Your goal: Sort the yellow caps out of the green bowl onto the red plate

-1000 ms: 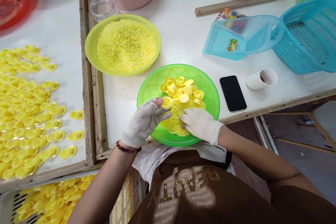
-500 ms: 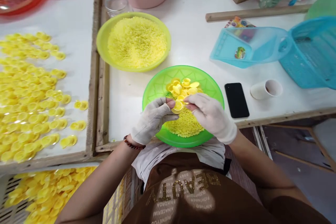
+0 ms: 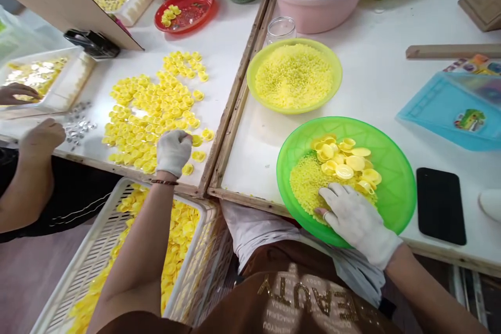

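Hands well apart at a crowded counter [image 3: 250, 167]: the gloved right hand [image 3: 354, 222] presses into yellow granules [image 3: 309, 188] in a green plastic bowl [image 3: 395, 182], set near the edge within easy reach, beside yellow caps [image 3: 344, 171]. The closed left hand [image 3: 173, 153], anything in it hidden, sits among scattered caps [image 3: 148, 109], left of a wooden rail [image 3: 230, 115], above a white crate [image 3: 94, 235].

Your green plate [image 3: 391, 177] holds glossy yellow caps [image 3: 344, 159] heaped against a mound of small yellow pellets [image 3: 307, 188].
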The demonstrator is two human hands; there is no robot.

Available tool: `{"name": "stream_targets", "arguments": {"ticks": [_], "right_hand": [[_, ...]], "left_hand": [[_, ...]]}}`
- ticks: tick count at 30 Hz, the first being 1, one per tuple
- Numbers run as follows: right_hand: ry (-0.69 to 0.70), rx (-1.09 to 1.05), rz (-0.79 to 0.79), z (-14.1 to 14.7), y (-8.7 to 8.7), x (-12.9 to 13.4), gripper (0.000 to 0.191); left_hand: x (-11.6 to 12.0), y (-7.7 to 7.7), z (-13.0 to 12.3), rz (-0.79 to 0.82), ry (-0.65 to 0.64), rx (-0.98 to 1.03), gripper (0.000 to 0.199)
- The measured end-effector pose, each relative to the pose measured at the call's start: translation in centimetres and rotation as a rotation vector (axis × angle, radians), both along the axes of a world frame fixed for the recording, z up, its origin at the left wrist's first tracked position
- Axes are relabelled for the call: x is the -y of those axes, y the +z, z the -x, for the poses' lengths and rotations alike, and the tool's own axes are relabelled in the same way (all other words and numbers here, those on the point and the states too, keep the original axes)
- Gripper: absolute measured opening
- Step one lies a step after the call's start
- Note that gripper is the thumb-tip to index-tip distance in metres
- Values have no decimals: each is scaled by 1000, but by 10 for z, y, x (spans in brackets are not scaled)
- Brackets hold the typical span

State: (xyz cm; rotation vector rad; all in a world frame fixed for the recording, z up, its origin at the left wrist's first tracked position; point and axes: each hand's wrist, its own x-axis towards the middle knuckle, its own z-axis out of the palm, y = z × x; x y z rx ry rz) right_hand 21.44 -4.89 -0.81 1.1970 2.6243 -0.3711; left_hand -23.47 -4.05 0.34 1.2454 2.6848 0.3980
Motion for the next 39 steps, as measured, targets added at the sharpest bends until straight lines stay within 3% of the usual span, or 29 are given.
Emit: {"name": "stream_targets", "arguments": {"ticks": [4, 6, 8, 11, 13, 16, 19, 21, 23, 26, 28, 31, 33, 36, 39], "right_hand": [[-44, -110, -6, 0, 1, -4, 19], [-57, -167, 13, 4, 5, -6, 22], [-25, -147, 49, 10, 10, -8, 25], [38, -58, 107, 19, 10, -11, 27], [8, -92, 170, 22, 5, -12, 26], [-107, -237, 278, 21, -1, -15, 23], [-222, -397, 306, 11, 2, -21, 23], [-386, -639, 383, 2, 7, -26, 24], [-627, -988, 604, -8, 11, -32, 27], [-927, -1451, 1009, -21, 14, -39, 32], [-1033, -1635, 1143, -25, 16, -43, 33], [-1070, -1735, 1125, -22, 22, -48, 36], [-1057, -1779, 1026, -14, 29, -51, 39], [-1003, -1887, 835, 2, 38, -55, 41], [-941, -1958, 669, 18, 41, -58, 40]], "left_hand": [[1, -16, 33, 168, -30, -82, 17], [-2, -18, 30, 214, -66, -96, 17], [-9, -14, 12, 141, -109, -129, 19], [-22, 1, -46, -236, -314, -71, 19], [-29, 14, -101, -421, -557, 76, 17], [-42, 25, -188, -373, -837, 338, 18], [-62, 17, -254, -117, -961, 474, 22], [-76, 5, -279, 15, -959, 451, 26], [-88, -7, -293, 103, -942, 426, 28], [-95, -16, -297, 181, -941, 461, 23], [-93, -15, -294, 133, -924, 488, 18], [-80, -7, -284, 62, -826, 619, 13], [-67, 1, -278, 98, -717, 866, 11], [-49, 10, -275, 136, -555, 1260, 24], [-37, 13, -276, 127, -469, 1424, 35]]}}
